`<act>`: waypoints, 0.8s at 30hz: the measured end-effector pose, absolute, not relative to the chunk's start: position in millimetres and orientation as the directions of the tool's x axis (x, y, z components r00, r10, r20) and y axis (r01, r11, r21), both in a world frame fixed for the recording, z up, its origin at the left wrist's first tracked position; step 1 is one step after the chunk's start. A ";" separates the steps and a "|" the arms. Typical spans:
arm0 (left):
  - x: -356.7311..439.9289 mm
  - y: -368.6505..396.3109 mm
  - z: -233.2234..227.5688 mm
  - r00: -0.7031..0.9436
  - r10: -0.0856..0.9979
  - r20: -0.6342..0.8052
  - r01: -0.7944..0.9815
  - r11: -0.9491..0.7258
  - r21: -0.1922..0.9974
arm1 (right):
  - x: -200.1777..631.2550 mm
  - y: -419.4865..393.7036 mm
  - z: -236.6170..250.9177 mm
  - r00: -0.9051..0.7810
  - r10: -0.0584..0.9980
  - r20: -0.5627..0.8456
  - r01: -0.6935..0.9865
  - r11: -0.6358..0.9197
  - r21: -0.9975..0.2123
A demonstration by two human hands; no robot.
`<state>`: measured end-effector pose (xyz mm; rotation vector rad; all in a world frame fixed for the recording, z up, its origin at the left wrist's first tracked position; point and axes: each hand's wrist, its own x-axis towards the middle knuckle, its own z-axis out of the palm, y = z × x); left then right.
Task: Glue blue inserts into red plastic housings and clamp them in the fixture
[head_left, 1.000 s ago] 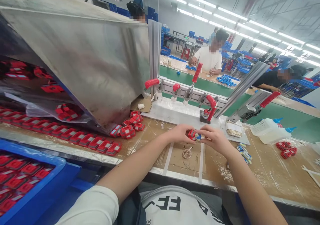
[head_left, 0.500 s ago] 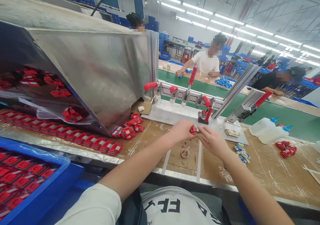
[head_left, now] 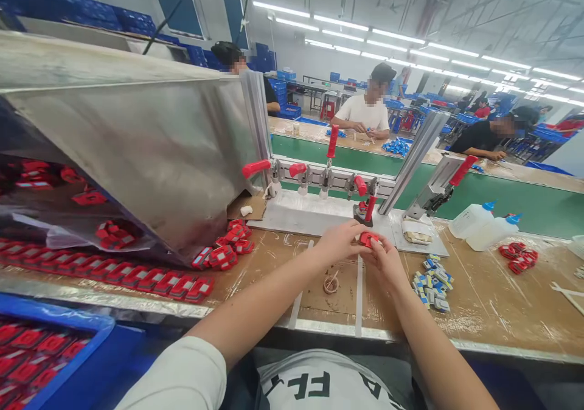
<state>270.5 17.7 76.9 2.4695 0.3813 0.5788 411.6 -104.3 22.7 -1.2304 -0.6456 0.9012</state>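
Observation:
Just in front of the clamp fixture, a small red plastic part is held between both my hands. My left hand grips it from the left with closed fingers. From the right, the thumb and fingers of my right hand are closed on the same part. Behind them stands a dark block with a red piece in it, below the red-handled toggle clamps. Nearer me on the bench lies a small round cup with a stick in it. My fingers hide part of the red part.
A metal hood stands at left, with a row of red parts before it. A blue crate sits lower left. Blue-yellow pieces, plastic bottles and red parts lie right. Co-workers sit across the green belt.
The red part has been turned in my hands and shows more of its face. The camera view has shifted, uncovering more blue-yellow pieces. The co-worker opposite has drawn both hands together.

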 end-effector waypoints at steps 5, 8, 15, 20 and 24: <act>275.5 29.8 58.7 0.859 0.480 0.179 0.083 -0.476 0.876 | 424.4 -91.8 21.2 0.444 0.890 -0.100 -0.160 -0.031 -0.987; 277.8 39.0 52.8 0.832 0.523 0.183 0.076 -0.436 0.897 | 437.4 -76.4 24.2 0.477 0.878 -0.035 0.043 -0.063 -0.997; 279.8 82.8 45.7 0.764 0.633 0.122 0.273 -0.489 0.828 | 462.4 -35.8 41.9 0.612 0.764 0.203 0.254 0.053 -0.966; 301.7 90.9 41.5 0.792 0.601 0.109 0.287 -0.523 0.803 | 453.1 -48.3 66.0 0.558 0.792 0.249 0.143 0.203 -0.969; 341.6 89.6 41.9 0.778 0.611 0.146 0.265 -0.531 0.805 | 446.1 -65.9 94.2 0.526 0.805 0.275 -0.069 0.362 -0.930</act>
